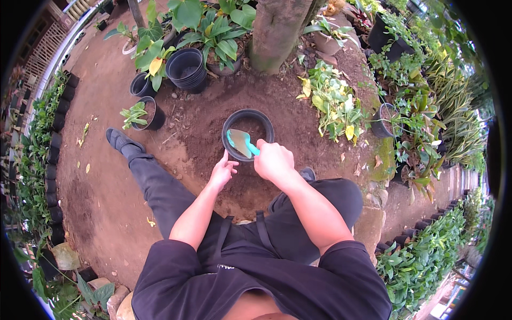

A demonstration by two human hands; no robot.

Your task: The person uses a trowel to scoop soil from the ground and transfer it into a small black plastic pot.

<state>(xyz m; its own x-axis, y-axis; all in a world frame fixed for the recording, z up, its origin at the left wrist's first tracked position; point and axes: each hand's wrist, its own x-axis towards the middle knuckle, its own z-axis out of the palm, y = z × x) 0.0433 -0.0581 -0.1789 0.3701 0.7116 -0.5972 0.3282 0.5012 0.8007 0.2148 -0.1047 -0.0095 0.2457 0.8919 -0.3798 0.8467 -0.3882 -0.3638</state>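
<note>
A round black plastic pot (224, 137) stands on the soil between my legs, with some dark soil inside. My right hand (273, 161) is closed around the turquoise handle of a hand trowel (239, 142). The trowel's blade, metal with turquoise at its tip, is over the pot's opening. At the pot's near left side is my left hand (223, 172), fingers apart and holding nothing. One of its fingertips reaches the pot's outer wall; whether it presses on it I cannot tell.
A tree trunk (277, 37) rises beyond the pot. Left of it are stacked black pots (186, 72) and a small potted plant (152, 114). Pulled-looking leafy cuttings (333, 104) lie to the right. Another black pot (383, 121) stands by the dense plants.
</note>
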